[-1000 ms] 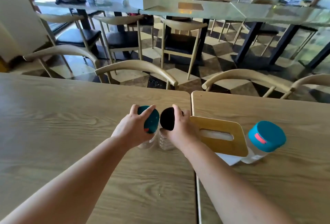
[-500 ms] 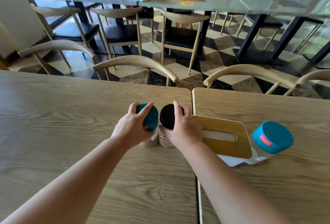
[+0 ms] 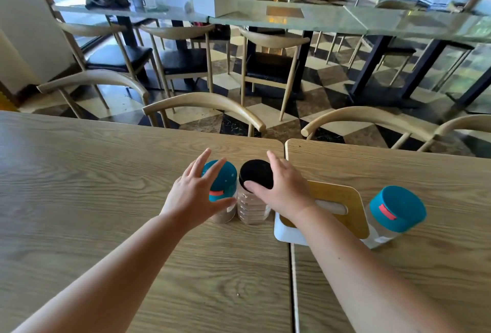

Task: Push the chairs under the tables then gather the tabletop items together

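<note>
Hands opening off the two jars — the gathering looks nearly done.

Both hands, clamped on the lids half a second ago, now spread apart: the left hand (image 3: 195,194) over the teal-lidded jar (image 3: 221,189), the right hand (image 3: 281,189) beside the black-lidded jar (image 3: 255,189). These touch, near the tissue box (image 3: 340,207) and second teal jar (image 3: 396,213) on the wooden surface (image 3: 79,186). Beyond, chairs (image 3: 204,104) sit tucked in — checkered floor (image 3: 313,109) behind.

Both bare forearms reach forward from the near edge, converging mid-scene. Left hand (image 3: 195,194) palm down, fingers spread and loosened, thumb out right. Right hand (image 3: 281,190) likewise splayed, thumb pointing left, gripping nothing.
</note>
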